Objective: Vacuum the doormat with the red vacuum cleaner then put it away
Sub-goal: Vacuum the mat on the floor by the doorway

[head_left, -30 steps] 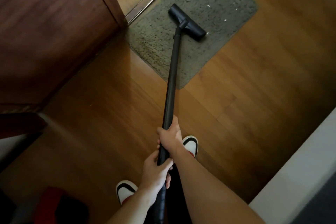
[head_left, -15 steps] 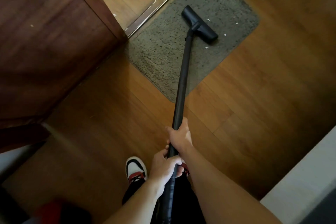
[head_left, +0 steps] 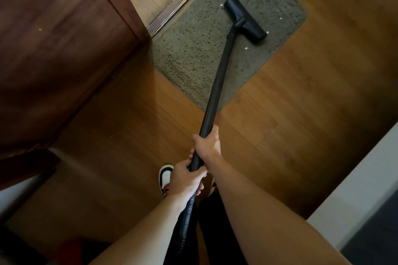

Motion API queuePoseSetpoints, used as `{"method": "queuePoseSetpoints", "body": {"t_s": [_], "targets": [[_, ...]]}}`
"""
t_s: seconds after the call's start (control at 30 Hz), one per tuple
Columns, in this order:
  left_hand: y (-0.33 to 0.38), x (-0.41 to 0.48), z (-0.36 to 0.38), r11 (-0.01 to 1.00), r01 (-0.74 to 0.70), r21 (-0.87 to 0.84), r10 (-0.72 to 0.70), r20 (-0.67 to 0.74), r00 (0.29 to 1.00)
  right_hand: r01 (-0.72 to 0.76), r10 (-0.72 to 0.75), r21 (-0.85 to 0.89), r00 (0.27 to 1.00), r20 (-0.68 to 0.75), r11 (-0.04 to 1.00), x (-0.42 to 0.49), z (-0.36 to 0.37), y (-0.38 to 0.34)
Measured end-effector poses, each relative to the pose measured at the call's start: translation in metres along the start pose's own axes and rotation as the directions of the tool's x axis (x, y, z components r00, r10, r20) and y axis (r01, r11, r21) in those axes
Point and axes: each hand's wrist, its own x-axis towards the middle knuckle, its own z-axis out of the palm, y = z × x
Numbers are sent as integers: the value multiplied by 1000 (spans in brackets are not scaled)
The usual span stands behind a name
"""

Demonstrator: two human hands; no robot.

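Hands hold the black wand (head_left: pixel 217 84) of the vacuum: left hand (head_left: pixel 185 183) wraps it low, right hand (head_left: pixel 207 145) just above, both grips closed around it. Beyond them, the nozzle (head_left: pixel 245 20) rests on the doormat (head_left: pixel 193 49) among white crumbs. The wand seems stiff and light; this two-hand hold suits it. The red body is cut off, hard to see.

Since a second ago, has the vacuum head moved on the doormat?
Yes. The vacuum head has slid across the doormat, away from the door threshold, toward the mat's right edge.
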Motion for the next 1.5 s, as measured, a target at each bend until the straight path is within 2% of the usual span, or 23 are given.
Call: {"method": "queuePoseSetpoints", "body": {"t_s": [0.37, 0.57, 0.7, 0.87, 1.03, 1.3, 1.5], "targets": [[-19, -7, -111, 989, 38, 141, -36, -16, 999, -83, 82, 95, 997, 12, 992, -47, 98, 12], [-24, -15, -138, 990, 38, 136, -31, -51, 998, -68, 68, 63, 998, 14, 996, -66, 125, 10], [-26, -24, -146, 989, 23, 147, -21, -11, 1000, -95, 93, 104, 995, 23, 990, -74, 130, 12], [-27, -23, -135, 973, 2, 231, -12, 42, 999, -119, 121, 221, 993, 5, 968, -59, 108, 13], [-31, -22, -113, 951, 37, 305, -63, 74, 995, -105, 116, 254, 993, -30, 962, -42, 80, 21], [-23, -21, -50, 968, 33, 250, -33, -4, 999, -98, 102, 223, 995, -6, 970, -17, 29, 16], [-6, -3, 2, 970, 1, 243, -1, 2, 1000, -93, 98, 190, 995, -14, 977, 15, -17, -1]]}}
